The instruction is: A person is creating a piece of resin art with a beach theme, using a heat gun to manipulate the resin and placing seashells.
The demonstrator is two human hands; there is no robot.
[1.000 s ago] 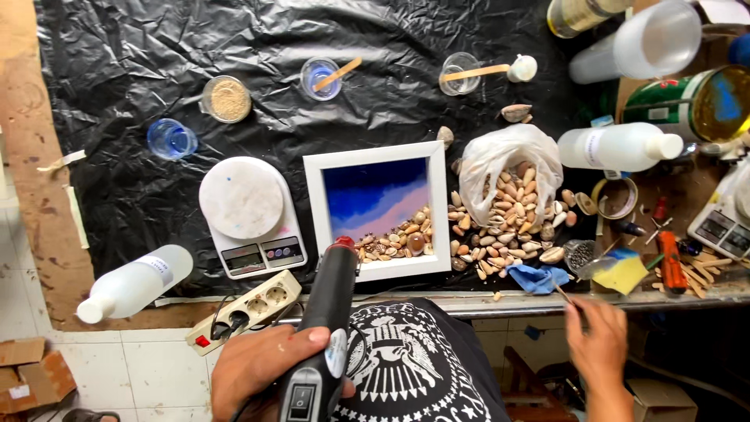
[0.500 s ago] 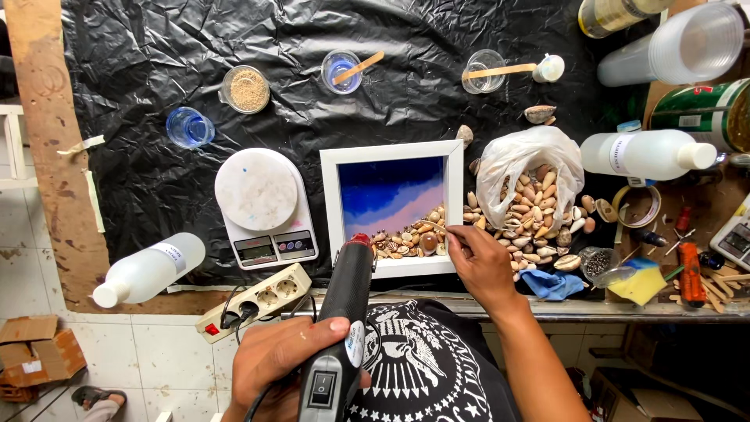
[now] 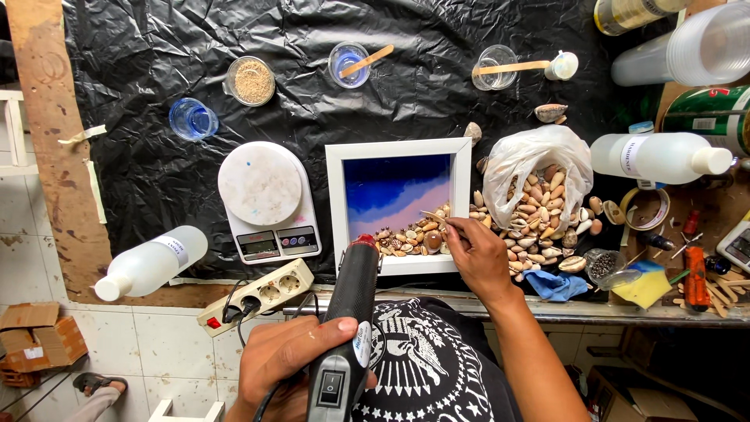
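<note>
The bench (image 3: pixel 484 47) is covered with black plastic sheeting and carries all work items. At its centre lies a white square frame (image 3: pixel 398 205) holding a blue-to-pink resin panel, with a row of small shells (image 3: pixel 406 238) along the panel's lower edge.

The heat gun (image 3: pixel 349 320) is black, with its long axis running nearly vertical in the view, tilted slightly right. Its nozzle points away from the person, toward the lower-left corner of the frame, with the tip just at the frame's near edge. The left hand (image 3: pixel 285 361) grips the handle, fingers wrapped fully around it beside the rocker switch.

The right hand (image 3: pixel 480 254) rests over the frame's lower-right corner. Its fingers are pinched narrow on a thin stick (image 3: pixel 435 218), whose tip lies among the shells.

Left of the frame stands a digital scale (image 3: pixel 266 199) with a round white platter. Right of the frame, an open plastic bag of shells (image 3: pixel 535 176) spills loose shells onto the bench. A power strip (image 3: pixel 262 295) lies just left of the heat gun, with a white bottle (image 3: pixel 152 262) on its side farther left.
</note>
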